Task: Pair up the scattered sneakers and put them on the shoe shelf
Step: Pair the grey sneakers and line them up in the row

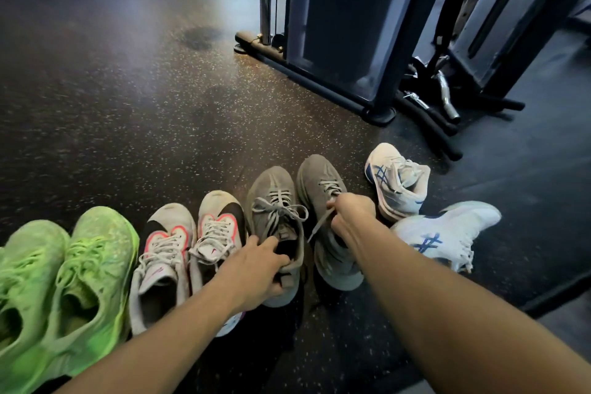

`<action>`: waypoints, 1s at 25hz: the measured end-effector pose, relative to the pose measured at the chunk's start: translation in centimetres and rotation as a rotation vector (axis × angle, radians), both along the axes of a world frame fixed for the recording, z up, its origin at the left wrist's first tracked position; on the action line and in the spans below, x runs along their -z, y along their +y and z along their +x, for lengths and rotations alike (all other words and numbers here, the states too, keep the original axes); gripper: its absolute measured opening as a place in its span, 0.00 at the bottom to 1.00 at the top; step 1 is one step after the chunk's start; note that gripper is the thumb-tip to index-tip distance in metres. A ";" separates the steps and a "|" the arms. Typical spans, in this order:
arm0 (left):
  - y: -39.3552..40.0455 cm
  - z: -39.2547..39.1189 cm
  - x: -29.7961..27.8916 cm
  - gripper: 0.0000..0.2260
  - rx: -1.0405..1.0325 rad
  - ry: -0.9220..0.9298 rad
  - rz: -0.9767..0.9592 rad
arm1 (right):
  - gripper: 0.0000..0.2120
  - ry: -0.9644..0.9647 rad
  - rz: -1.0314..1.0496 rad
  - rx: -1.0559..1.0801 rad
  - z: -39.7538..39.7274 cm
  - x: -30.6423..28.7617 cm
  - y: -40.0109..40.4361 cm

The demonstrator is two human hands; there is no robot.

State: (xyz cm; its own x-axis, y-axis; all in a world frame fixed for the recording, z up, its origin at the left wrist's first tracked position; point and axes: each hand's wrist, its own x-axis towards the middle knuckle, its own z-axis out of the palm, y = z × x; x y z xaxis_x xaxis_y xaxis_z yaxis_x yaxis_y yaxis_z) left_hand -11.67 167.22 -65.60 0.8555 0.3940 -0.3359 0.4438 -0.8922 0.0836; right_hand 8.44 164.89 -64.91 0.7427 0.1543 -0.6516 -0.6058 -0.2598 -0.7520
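Note:
Sneakers stand in a row on the dark speckled floor. Two neon green sneakers are at the far left, side by side. Beside them stand two grey-white sneakers with pink and black trim. Two taupe sneakers follow. My left hand grips the heel collar of the left taupe sneaker. My right hand is closed over the tongue and laces of the right taupe sneaker. Two white sneakers with blue stripes lie askew at the right, one behind the other. No shoe shelf is visible.
A dark gym machine frame stands at the back right, its base bar running along the floor. Metal handles and black foam bars lie beside it. A darker mat covers the right side.

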 end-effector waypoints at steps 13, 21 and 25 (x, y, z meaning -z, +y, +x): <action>-1.4 -0.7 2.0 0.18 0.024 0.036 -0.029 | 0.20 0.133 0.103 0.125 -3.5 2.2 -1.5; 0.0 -1.0 2.0 0.20 0.025 -0.074 -0.062 | 0.22 0.326 0.157 -0.175 -4.1 1.1 -0.3; 0.6 -0.5 0.0 0.11 -0.134 -0.284 -0.183 | 0.19 0.172 0.010 -0.313 -3.3 -0.2 -1.7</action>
State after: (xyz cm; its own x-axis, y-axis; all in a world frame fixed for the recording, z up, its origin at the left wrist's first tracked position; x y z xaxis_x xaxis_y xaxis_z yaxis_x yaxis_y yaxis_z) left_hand -12.19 167.78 -65.61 0.8695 0.4646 -0.1674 0.4921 -0.7866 0.3730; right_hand 5.09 163.24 -64.68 0.5377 0.3642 -0.7605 -0.6159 -0.4464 -0.6492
